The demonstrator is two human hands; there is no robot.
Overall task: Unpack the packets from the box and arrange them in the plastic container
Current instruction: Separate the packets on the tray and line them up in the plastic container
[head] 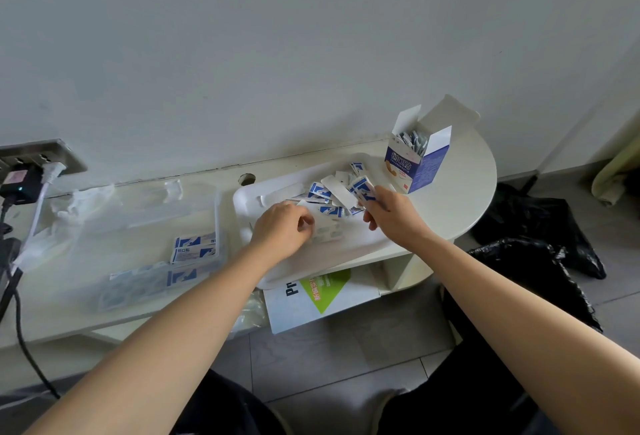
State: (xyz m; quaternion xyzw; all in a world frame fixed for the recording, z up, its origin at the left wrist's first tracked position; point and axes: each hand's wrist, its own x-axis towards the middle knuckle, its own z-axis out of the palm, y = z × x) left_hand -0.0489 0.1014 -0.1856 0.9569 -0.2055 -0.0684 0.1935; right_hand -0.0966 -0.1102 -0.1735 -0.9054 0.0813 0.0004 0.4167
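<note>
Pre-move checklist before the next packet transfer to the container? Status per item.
1. Right hand grip: ok, it pinches a bunch of packets above the tray.
2. Left hand grip: ok, its fingers curl on a white packet lying on the tray.
3. Plastic container open: ok, it sits left of the tray with its top open.
4. Room in container: ok, the stacked packets fill only its near part.
5. Box emptied: not ok, packets still stand inside.
6. Tray cleared: not ok, loose packets are still scattered on it.
</note>
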